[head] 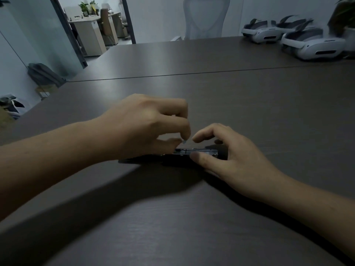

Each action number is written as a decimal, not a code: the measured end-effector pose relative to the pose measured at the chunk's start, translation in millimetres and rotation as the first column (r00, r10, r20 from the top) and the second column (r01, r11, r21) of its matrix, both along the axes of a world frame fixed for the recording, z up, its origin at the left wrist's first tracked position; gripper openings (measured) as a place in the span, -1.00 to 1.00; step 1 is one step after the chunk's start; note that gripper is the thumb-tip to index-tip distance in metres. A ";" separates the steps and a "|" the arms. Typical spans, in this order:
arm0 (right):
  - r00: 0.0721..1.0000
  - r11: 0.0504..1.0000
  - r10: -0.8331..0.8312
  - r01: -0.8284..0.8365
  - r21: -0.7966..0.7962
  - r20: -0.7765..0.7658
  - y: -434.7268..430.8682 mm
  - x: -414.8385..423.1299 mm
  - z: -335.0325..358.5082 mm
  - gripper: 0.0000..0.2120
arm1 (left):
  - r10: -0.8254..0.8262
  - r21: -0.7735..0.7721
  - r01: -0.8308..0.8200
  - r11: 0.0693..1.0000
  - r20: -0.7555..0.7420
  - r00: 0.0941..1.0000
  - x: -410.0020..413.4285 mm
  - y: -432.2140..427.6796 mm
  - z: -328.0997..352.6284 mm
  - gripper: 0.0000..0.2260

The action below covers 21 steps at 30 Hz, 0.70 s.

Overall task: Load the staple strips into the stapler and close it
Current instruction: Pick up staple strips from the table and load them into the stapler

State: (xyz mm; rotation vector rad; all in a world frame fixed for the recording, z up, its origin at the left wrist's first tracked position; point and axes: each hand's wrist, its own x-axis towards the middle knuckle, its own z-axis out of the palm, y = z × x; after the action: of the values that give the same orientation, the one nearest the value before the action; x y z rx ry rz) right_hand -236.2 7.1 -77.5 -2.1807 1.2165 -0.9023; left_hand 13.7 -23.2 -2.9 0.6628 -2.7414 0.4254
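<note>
Stapler: slim, dark body with a grey metal channel showing along its top. It lies flat on the table, long axis running left to right between the two hands. Its left end is hidden under the left hand, so which end is the front cannot be told.

Right hand: grasps the stapler's right end. The thumb is against the near side and the curled fingers arch over to the far side. The forefinger is lifted clear above the channel.

Left hand: fingers curled, thumb and forefinger tips pinching a small pale piece just above the channel, left of the right-hand grip. It is too small to tell if it is staples.

Table: dark wood-grain laminate, matte, with a seam beyond the grip.

Headsets: white, rounded plastic, well beyond and right of the grip.

Chair: pale mesh back, across the table.
</note>
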 end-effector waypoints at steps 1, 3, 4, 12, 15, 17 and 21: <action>1.000 1.000 -0.010 0.010 0.003 0.028 0.7 0.0 0.4 -0.75 | 0.014 0.008 -0.014 1.000 -0.033 0.999 -1.2 3.3 -2.8 -0.91; 0.997 1.000 -0.026 0.025 0.011 0.079 2.4 1.2 1.4 -0.75 | 0.044 0.026 -0.042 0.999 -0.085 0.995 -4.1 10.3 -9.1 -0.91; 0.995 1.000 -0.026 0.024 0.013 0.099 3.2 2.1 2.0 -0.74 | 0.056 0.034 -0.053 0.998 -0.105 0.993 -5.6 13.4 -12.5 -0.91; 0.989 0.999 -0.001 -0.004 0.037 0.149 4.0 3.3 2.9 -0.92 | 0.081 -0.011 -0.085 0.996 -0.208 0.975 -12.8 24.3 -30.5 -0.92; 0.984 0.997 -0.002 -0.012 0.075 0.178 4.2 3.8 2.3 -0.95 | 0.077 -0.016 -0.083 0.996 -0.227 0.971 -12.8 25.0 -33.0 -0.94; 0.979 0.994 0.004 -0.027 0.107 0.205 4.0 4.1 3.0 -0.95 | 0.080 -0.007 -0.084 0.996 -0.233 0.969 -13.0 25.8 -34.0 -0.94; 0.980 0.998 0.006 -0.018 0.057 0.196 3.6 2.8 4.6 -0.94 | 0.141 0.097 -0.117 0.988 -0.295 0.945 -12.4 29.5 -32.7 -0.89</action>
State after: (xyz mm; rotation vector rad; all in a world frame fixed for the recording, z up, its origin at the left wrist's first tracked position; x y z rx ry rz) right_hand -233.4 10.7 -72.9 -1.9980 1.1191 -1.0363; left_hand 1.3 6.3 -35.6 0.8544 -2.4434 0.2223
